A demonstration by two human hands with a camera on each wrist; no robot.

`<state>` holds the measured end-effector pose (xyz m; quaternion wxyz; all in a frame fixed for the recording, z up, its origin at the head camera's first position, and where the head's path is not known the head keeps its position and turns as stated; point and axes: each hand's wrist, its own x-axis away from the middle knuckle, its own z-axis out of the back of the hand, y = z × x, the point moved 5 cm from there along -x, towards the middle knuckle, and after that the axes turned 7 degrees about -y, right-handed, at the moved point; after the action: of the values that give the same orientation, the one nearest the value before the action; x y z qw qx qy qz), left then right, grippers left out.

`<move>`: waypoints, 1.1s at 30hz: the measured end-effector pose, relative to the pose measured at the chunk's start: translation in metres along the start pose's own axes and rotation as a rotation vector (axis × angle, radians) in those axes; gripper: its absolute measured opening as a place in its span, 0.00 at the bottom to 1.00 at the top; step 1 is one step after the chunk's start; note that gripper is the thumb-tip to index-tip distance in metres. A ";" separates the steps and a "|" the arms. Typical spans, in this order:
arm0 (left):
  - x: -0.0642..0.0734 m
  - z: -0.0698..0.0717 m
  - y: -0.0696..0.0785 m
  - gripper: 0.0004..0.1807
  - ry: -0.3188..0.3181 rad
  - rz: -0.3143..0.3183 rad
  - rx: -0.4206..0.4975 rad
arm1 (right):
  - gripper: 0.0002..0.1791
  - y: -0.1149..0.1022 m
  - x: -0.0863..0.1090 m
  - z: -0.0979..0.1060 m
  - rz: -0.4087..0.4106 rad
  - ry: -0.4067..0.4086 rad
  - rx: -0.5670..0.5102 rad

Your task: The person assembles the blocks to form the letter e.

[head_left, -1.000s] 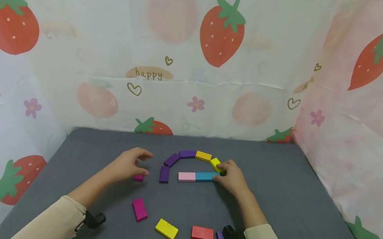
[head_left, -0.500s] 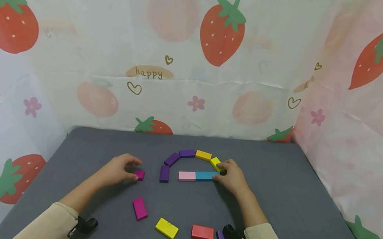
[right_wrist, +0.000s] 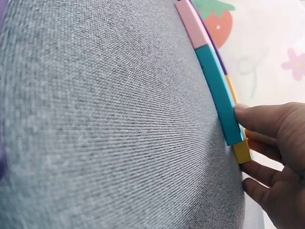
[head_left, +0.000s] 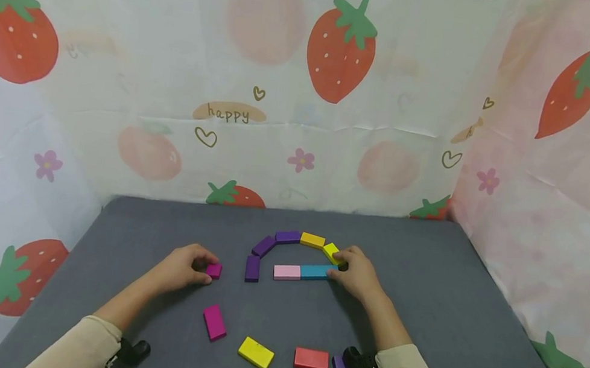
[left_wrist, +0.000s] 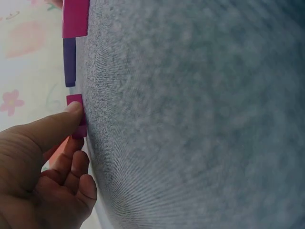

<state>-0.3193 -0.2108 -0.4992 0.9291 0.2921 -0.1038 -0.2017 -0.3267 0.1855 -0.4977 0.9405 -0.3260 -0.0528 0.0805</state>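
In the head view, my left hand (head_left: 182,269) pinches a small magenta block (head_left: 214,271) on the table; the left wrist view shows the thumb on that block (left_wrist: 76,99). My right hand (head_left: 360,274) curls round the right end of an arch of blocks. Its thumb touches a blue block (head_left: 315,271), which lies end to end with a pink block (head_left: 287,272). Between its fingers the end of a yellow block (right_wrist: 242,151) shows; most of it is hidden. The arch has purple blocks (head_left: 264,246) on its left, then an orange-yellow block (head_left: 313,241) and a yellow block (head_left: 331,250).
Nearer the front lie a second magenta block (head_left: 215,322), a yellow block (head_left: 256,354), a red block (head_left: 311,360) and a purple block (head_left: 339,366) partly covered by the right wrist camera. A grey cloth (head_left: 440,298) covers the table; strawberry-print curtains (head_left: 263,83) stand behind and beside it.
My left hand has drawn back to the left and its fingers have come down onto the magenta block. The right hand and the arch have stayed put.
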 end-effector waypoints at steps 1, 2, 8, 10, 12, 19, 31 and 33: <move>0.000 0.000 0.000 0.19 -0.001 0.003 -0.002 | 0.26 0.000 0.000 0.000 0.001 0.001 0.000; -0.001 0.000 0.000 0.19 0.000 0.004 -0.002 | 0.26 0.001 0.000 0.000 0.001 0.003 -0.001; -0.001 -0.001 -0.002 0.17 -0.003 0.009 0.006 | 0.26 0.001 -0.001 -0.001 -0.001 0.006 -0.001; -0.001 -0.001 -0.002 0.17 -0.006 0.013 0.008 | 0.26 0.001 -0.001 -0.001 0.000 0.006 0.002; -0.002 -0.001 -0.001 0.17 -0.008 0.011 0.011 | 0.26 0.001 -0.001 -0.002 0.001 0.007 0.002; -0.007 0.004 0.003 0.16 -0.002 0.026 0.031 | 0.26 0.002 -0.001 -0.002 -0.006 0.009 -0.006; -0.014 0.013 0.028 0.16 -0.010 0.017 0.029 | 0.26 0.001 -0.001 -0.001 -0.007 0.007 -0.006; -0.016 0.012 0.034 0.16 -0.013 0.014 0.028 | 0.26 0.001 -0.001 -0.001 -0.008 0.004 -0.011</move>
<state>-0.3263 -0.1842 -0.4705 0.9256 0.3031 -0.1148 -0.1957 -0.3274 0.1852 -0.4991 0.9391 -0.3311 -0.0528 0.0758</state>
